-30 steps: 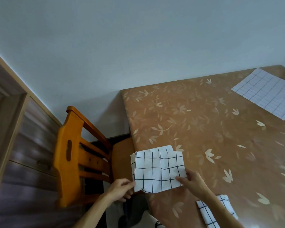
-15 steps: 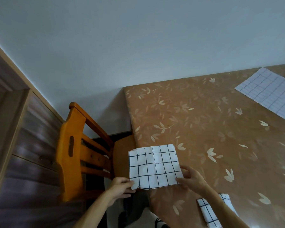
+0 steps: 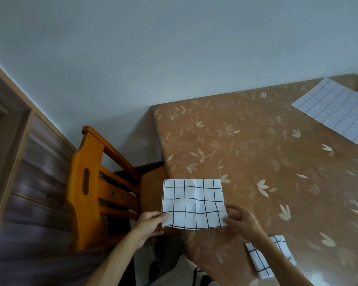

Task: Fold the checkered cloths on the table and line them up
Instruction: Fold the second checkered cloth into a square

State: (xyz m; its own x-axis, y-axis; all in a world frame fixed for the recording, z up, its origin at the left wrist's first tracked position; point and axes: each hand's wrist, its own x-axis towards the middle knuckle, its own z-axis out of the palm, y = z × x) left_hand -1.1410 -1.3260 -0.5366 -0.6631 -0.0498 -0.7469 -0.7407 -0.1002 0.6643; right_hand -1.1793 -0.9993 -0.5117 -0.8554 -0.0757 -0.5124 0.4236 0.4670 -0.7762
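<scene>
Head-cam view, looking down. A white cloth w/ black grid lines, the held cloth (image 3: pixel 193 203), is folded to a rectangle w/ a vertical crease down its middle. It sits at the near L corner of the counter (image 3: pixel 256 151), a brown top w/ pale leaf print. Its R part is over the counter; its L part sticks out past the counter edge, above the seat of a wooden chair (image 3: pixel 87 182). L hand (image 3: pixel 151 222) pinches the cloth's lower L corner, thumb on top, grip closed on the fabric. R hand (image 3: pixel 242 220) is at the lower R corner, fingers curled round the edge, grip narrow & on the cloth. Can't tell if the cloth rests on the counter or is lifted just above it. A small folded cloth (image 3: pixel 265 263), same pattern, lies near the counter's front edge, R of the held one & apart from it, partly hidden by the R forearm. A flat cloth (image 3: pixel 333 109), larger & spread out, lies at the far R of the counter, well apart, reaching the frame's R edge. Chair is orange-brown w/ slatted back, close against the counter's L side. Behind: plain pale wall (image 3: pixel 174 48). Far L: dark wood-panelled door (image 3: pixel 29 182).
</scene>
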